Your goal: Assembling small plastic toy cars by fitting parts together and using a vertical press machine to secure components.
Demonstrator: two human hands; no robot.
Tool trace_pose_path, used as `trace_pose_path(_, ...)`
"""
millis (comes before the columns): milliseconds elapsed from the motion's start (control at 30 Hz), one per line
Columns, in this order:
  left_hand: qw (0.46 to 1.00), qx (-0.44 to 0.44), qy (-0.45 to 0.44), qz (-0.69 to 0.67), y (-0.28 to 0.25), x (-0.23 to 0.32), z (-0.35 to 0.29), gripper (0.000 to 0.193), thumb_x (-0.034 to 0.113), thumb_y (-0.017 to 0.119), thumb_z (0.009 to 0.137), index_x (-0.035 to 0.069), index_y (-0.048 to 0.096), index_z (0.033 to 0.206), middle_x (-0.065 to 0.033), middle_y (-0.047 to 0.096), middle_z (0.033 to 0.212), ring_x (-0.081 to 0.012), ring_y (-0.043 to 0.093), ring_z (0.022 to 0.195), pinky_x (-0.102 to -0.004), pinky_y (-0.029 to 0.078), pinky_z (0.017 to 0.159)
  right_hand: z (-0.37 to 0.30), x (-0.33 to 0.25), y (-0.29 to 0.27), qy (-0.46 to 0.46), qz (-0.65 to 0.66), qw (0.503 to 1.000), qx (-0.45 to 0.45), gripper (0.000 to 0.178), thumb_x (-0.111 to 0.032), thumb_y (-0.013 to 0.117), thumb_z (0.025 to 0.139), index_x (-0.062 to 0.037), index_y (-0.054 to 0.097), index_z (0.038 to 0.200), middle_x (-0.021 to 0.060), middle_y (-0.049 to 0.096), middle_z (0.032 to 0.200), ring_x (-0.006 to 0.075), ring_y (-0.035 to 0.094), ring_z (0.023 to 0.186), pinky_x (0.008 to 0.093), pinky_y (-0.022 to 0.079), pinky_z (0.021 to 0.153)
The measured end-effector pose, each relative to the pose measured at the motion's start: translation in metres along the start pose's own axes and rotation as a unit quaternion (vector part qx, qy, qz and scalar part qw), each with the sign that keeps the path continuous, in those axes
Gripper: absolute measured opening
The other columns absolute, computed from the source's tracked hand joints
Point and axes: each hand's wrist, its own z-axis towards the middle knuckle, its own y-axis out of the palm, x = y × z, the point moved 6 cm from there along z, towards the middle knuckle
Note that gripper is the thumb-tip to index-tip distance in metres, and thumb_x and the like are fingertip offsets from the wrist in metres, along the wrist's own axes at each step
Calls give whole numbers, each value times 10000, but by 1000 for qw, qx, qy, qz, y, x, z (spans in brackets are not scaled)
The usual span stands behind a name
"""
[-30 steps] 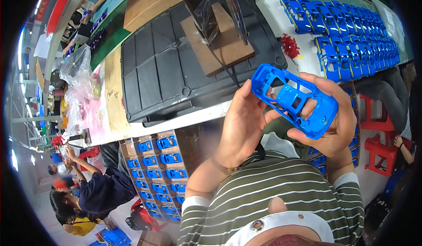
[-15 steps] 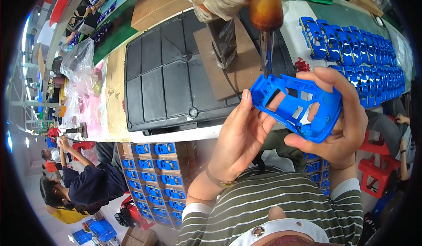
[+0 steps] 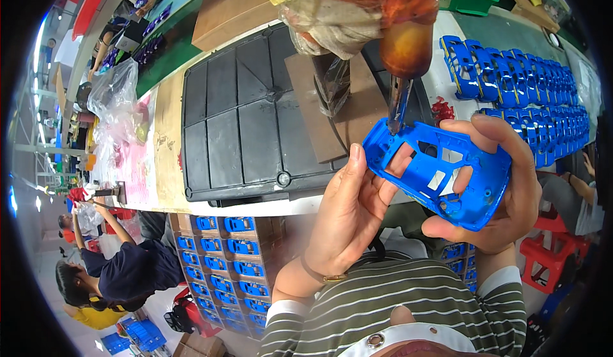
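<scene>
A blue plastic toy car body shell is held tilted, its hollow underside and window openings facing me. My left hand grips the shell's left end, thumb up along the edge and fingers behind. Wrapped round the other end is my right hand, with fingers over the far edge and the thumb at the near side. A metal rod-like tool tip under an amber rounded housing reaches down into the shell's far left corner. Whether the tip touches the plastic I cannot tell.
A black ribbed plastic lid or crate lies on the bench under a brown board. Rows of blue car shells stand at the right. Below the bench edge, a compartmented carton holds more. A co-worker sits at the left.
The shell and both hands have shifted slightly right and toward me in the picture. The tool tip also appears lower and farther right, still at the shell's corner. Both grips look the same.
</scene>
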Motion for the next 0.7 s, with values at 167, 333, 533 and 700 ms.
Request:
trace_pose_path(167, 1000, 3, 5, 27, 6, 3, -2, 490, 340, 374, 978, -38, 396, 1289, -143, 510, 1252, -192, 483, 1191, -325, 373, 1054, -4, 7, 0, -40, 30, 995, 85, 1047, -543, 828, 469, 52, 417, 1227, 234, 613, 1024, 263, 614, 946, 351, 483, 847)
trace_pose_path(333, 999, -1, 13, 38, 9, 4, -1, 488, 345, 367, 979, -38, 407, 1279, -142, 515, 1246, -182, 492, 1177, -318, 379, 1047, -7, 14, 2, -30, 99, 986, 129, 1074, -613, 794, 463, 58, 425, 1216, 216, 615, 1001, 269, 622, 922, 359, 497, 819)
trace_pose_path(533, 998, 0, 10, 60, 13, 3, -2, 499, 367, 374, 974, -41, 426, 1256, -140, 523, 1235, -171, 495, 1168, -308, 381, 1041, -7, 12, -3, -49, 103, 985, 127, 1090, -594, 814, 445, 75, 419, 1210, 208, 609, 999, 290, 625, 921, 382, 515, 798)
trace_pose_path(700, 998, 12, 10, 55, 11, 4, -3, 492, 376, 375, 972, -35, 444, 1234, -134, 522, 1236, -165, 501, 1156, -303, 386, 1035, -5, 11, -4, -50, 94, 990, 90, 1113, -544, 850, 412, 82, 406, 1218, 220, 601, 1024, 296, 623, 925, 378, 511, 808)
